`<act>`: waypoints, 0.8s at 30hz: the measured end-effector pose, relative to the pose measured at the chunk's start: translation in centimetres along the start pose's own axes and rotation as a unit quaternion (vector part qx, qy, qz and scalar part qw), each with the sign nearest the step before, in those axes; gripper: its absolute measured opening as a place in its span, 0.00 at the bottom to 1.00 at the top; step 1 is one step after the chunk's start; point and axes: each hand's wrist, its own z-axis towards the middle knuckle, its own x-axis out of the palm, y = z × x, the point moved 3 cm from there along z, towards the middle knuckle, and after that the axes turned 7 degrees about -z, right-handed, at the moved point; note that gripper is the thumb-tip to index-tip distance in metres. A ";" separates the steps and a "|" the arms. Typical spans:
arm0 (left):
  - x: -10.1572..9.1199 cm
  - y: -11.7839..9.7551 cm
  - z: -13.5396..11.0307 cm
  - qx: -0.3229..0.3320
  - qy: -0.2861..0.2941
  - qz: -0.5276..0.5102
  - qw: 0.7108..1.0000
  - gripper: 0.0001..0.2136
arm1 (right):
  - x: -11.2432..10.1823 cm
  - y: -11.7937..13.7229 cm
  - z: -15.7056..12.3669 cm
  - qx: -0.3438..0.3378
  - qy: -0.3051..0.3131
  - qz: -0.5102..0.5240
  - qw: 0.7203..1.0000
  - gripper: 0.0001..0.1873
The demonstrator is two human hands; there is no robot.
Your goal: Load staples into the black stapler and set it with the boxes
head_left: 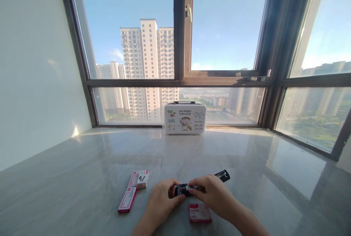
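A black stapler (180, 191) lies across the middle of the marble surface, folded open, its top arm (225, 174) swung out to the right. My left hand (161, 195) grips the stapler's left end between thumb and fingers. Over its middle, my right hand (210, 190) is closed in a pinch on a small silvery strip of staples (188, 188), at the stapler's tray. The right hand covers part of the stapler. Just in front of it lies a red-pink staple box (199, 214), close to my right wrist.
Left of my hands lie a long pink-and-white box (127, 200) and, touching its far end, another such box (133, 179) beside a small white box with a stapler picture (142, 179). A white cartoon-printed case (185, 119) stands by the window (219, 78).
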 end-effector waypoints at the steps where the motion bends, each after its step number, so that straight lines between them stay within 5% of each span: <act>1: 0.0 0.0 0.0 -0.002 0.000 -0.002 1.000 0.14 | 0.0 0.0 0.6 -0.003 -0.007 -0.006 1.000 0.14; 8: -0.1 0.2 0.1 -0.013 -0.005 0.001 1.000 0.14 | 0.7 0.0 2.4 -0.017 0.029 -0.030 0.999 0.13; 15: -0.3 0.1 -0.1 -0.018 -0.009 -0.002 1.000 0.13 | 0.3 0.1 1.1 0.069 -0.024 -0.083 0.994 0.11; 20: -0.3 0.0 -0.2 -0.021 -0.002 0.009 1.000 0.13 | 0.9 1.3 -0.5 0.031 -0.005 0.001 1.000 0.12; 24: -0.2 0.4 -0.1 -0.028 0.003 0.007 1.000 0.15 | 1.4 -2.6 -2.8 0.107 -0.008 0.101 0.989 0.20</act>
